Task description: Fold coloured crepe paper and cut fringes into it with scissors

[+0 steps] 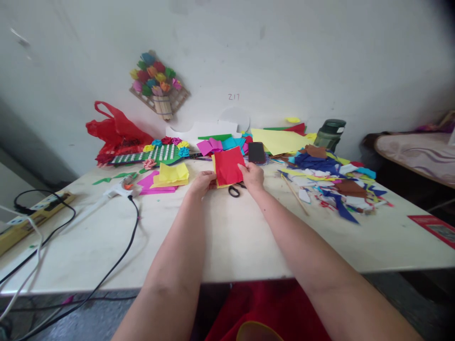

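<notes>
Both hands hold a small stack of paper over the middle of the table, a red sheet (229, 166) on top and yellow paper (214, 166) showing along its left and lower edges. My left hand (203, 183) pinches the lower left corner. On the right edge, my right hand (253, 177) is closed with the thumb on the red side. Black-handled scissors (233, 191) lie just below the stack, their blades partly hidden. Left of my left hand, crumpled yellow paper (172, 174) rests on pink sheets (147, 183). A dark phone (256, 152) lies behind my right hand.
Paper scraps (337, 177) and a thin stick (295, 195) cover the right side, near a green bottle (330, 135). At left are a red plastic bag (119, 128), paper flowers (166, 141), a white plug (121, 188), cords and a power strip (39, 215).
</notes>
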The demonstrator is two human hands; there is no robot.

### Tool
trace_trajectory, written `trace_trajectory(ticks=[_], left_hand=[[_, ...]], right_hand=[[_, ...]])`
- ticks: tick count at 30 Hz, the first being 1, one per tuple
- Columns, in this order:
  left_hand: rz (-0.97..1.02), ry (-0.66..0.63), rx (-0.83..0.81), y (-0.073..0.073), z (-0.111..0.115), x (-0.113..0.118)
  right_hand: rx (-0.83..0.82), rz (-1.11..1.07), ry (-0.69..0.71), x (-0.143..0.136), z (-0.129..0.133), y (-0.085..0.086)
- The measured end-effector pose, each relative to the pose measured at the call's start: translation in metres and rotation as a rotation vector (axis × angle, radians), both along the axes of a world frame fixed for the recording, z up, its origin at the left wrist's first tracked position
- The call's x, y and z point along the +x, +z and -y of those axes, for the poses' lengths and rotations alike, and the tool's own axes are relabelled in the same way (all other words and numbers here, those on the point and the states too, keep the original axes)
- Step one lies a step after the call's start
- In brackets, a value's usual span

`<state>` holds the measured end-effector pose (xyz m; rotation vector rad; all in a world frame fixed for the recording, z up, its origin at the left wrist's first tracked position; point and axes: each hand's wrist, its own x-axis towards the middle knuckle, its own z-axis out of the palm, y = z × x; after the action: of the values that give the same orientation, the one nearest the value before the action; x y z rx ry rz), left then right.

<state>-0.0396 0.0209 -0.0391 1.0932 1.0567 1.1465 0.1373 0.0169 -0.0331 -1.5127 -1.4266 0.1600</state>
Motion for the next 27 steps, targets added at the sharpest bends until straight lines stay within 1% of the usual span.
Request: trace_trajectory(ticks=[3, 7, 10, 15, 18, 21, 24, 27], left_hand=[[0.002, 0.097, 0.062, -0.002, -0.004, -0.001], [-0.007, 0.193, 0.183, -0.003, -0.009, 0.001], [-0.078, 0.346, 0.234, 0.0, -0.01, 0.002], [-0.144, 0.688, 0.226, 0.007, -0.011, -0.005], [-0.101, 0.834, 0.2, 0.009, -0.013, -0.014], [-0.052, 0.973, 0.118, 0.013, -0.012, -0.023], [0.056, 1.067, 0.026, 0.016, -0.009, -0.03], [0.229, 1.074, 0.029, 0.017, -0.01, -0.037]], right_hand=[[0.011, 0.051, -0.028, -0.001, 0.001, -0.002], [-0.007, 0.053, -0.016, -0.004, 0.001, -0.003], [-0.014, 0.047, -0.002, -0.005, 0.0, -0.004], [0.006, 0.032, -0.017, -0.003, -0.002, -0.007], [0.014, 0.027, -0.008, -0.002, -0.003, -0.008], [0.003, 0.009, 0.01, -0.003, -0.002, -0.008], [-0.004, 0.001, 0.012, -0.004, -0.001, -0.007], [-0.011, 0.01, 0.014, -0.005, 0.001, -0.007]])
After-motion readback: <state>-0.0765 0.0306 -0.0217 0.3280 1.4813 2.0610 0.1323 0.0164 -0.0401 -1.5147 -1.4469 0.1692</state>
